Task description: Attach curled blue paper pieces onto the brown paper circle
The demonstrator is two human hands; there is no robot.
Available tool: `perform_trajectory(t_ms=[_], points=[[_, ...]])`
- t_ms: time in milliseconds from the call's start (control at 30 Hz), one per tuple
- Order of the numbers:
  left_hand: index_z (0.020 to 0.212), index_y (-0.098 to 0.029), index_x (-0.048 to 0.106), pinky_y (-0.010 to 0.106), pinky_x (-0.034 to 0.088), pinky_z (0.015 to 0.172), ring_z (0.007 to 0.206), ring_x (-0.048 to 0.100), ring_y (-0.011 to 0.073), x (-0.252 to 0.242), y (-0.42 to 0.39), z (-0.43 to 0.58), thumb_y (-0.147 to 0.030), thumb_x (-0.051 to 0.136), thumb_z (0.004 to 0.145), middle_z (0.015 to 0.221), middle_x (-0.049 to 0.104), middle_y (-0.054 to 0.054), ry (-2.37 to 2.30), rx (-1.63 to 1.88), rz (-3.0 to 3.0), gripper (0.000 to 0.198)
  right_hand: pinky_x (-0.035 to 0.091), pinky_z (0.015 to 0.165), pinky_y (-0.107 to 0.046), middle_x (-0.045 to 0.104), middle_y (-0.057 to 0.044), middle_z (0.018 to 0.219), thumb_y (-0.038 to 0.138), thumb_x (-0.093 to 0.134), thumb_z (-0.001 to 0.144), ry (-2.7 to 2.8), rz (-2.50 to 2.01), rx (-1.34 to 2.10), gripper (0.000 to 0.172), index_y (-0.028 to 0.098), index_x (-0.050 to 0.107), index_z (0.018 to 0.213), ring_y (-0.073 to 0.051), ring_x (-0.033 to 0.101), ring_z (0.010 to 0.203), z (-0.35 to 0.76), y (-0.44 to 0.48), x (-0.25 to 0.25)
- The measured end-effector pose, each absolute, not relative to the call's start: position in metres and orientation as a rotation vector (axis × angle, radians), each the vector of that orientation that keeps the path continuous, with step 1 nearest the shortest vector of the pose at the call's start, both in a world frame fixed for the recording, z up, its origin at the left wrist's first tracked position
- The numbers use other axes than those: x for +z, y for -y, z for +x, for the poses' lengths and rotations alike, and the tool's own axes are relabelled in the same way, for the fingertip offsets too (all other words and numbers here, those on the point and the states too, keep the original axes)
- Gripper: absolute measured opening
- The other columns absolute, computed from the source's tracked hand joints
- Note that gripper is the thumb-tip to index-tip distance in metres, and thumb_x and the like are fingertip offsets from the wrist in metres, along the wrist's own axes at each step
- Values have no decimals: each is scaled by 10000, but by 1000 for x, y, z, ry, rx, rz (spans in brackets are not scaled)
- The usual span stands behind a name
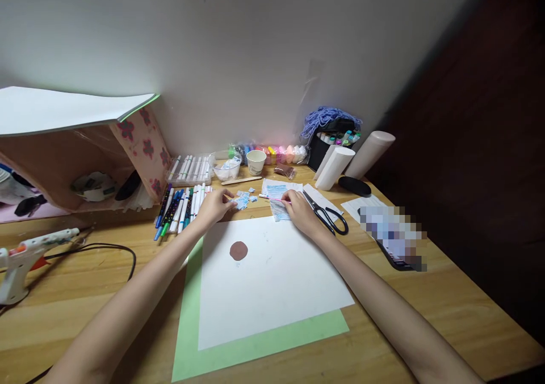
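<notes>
My left hand [218, 204] is closed at the fingertips on a small blue-and-white paper scrap, at the edge of a little heap of torn scraps [243, 201]. Between the thumb and fingers of my right hand [297, 209] is a thin pink-stemmed cotton swab [276, 198], its white tip pointing left. Under that hand lies a sheet of paper scribbled blue [277, 190]. Closer to me, a flat brown disc [238, 251] rests on a large white sheet [272, 293], which overlaps a green sheet [259, 353].
Black scissors [326, 212] lie right of my right hand, with a phone [392, 239] farther right. Markers [181, 211] are spread at left, near a glue gun [36, 253]. A paper cup [256, 162], plastic bowl [227, 169] and wooden stick [241, 180] stand or lie behind.
</notes>
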State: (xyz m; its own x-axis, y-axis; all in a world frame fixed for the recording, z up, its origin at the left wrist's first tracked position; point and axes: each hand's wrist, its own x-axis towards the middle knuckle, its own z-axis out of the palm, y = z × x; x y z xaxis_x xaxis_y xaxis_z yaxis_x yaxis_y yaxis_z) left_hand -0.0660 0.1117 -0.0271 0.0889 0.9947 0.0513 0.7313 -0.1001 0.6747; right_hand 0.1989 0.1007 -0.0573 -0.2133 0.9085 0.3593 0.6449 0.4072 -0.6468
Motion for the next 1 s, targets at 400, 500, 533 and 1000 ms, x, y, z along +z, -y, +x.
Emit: perform_trajectory(t_ms=[400,500,533,1000], points=[[801,-113,657,226,455,583,628,613,122,-8,-59,-31,-494,607,707,753,701,80,-1198,550,1532,396,453,628,-274,550,-5,721,337,494,812,1402,-1134,1098,202,180,589,898,-128,538,642,194,-36,-39],[767,-112,644,231,455,560,589,596,123,-20,-53,-14,-439,611,710,663,668,54,-1190,490,1534,334,471,673,-289,590,-23,777,363,507,812,1317,-1140,1113,242,181,603,939,-133,556,681,200,-28,-40],[755,-114,641,234,451,550,577,589,126,-23,-52,-10,-425,607,714,637,654,46,-1195,474,1547,316,475,685,-295,600,-26,793,368,519,809,1305,-1148,1106,247,183,607,946,-135,561,687,202,-27,-41],[798,-182,680,276,387,638,709,584,182,-23,-33,22,-354,493,807,806,691,46,-1227,368,2020,254,372,1012,-453,550,-108,1225,233,413,917,2045,-1406,338,323,221,485,1232,-240,467,1180,250,30,-44]])
